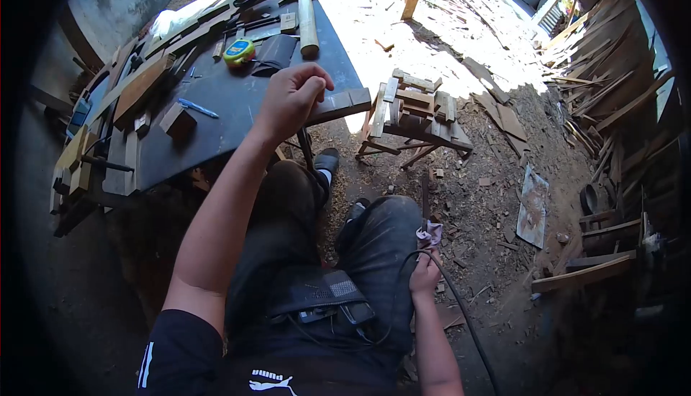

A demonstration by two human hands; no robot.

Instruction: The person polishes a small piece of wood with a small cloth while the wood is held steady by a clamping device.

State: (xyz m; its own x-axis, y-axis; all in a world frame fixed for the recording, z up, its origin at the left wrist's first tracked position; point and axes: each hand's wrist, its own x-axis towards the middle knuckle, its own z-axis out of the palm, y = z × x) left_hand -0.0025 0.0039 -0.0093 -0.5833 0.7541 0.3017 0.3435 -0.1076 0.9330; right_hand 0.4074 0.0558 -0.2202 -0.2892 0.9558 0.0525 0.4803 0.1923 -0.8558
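Observation:
My left hand (289, 101) is closed in a fist at the near right edge of the dark table (237, 119). Against its lower side lies a short wooden piece (344, 102) with lines across it; anything inside the fingers is hidden. Low beside my right knee, my right hand (425, 275) is wrapped around a tool with a long, dark, narrow blade (425, 200) pointing away from me. A pinkish cloth (430, 234) is bound around that tool just above my fingers. A black cable (461, 297) loops past this hand.
On the table lie a hammer (308, 25), a green tape measure (239, 52), a blue pen (198, 108), a wooden block (177, 121) and several boards. A low wooden stand (425, 126) carries stacked wood pieces. Scrap wood (604, 72) leans at right; chips litter the ground.

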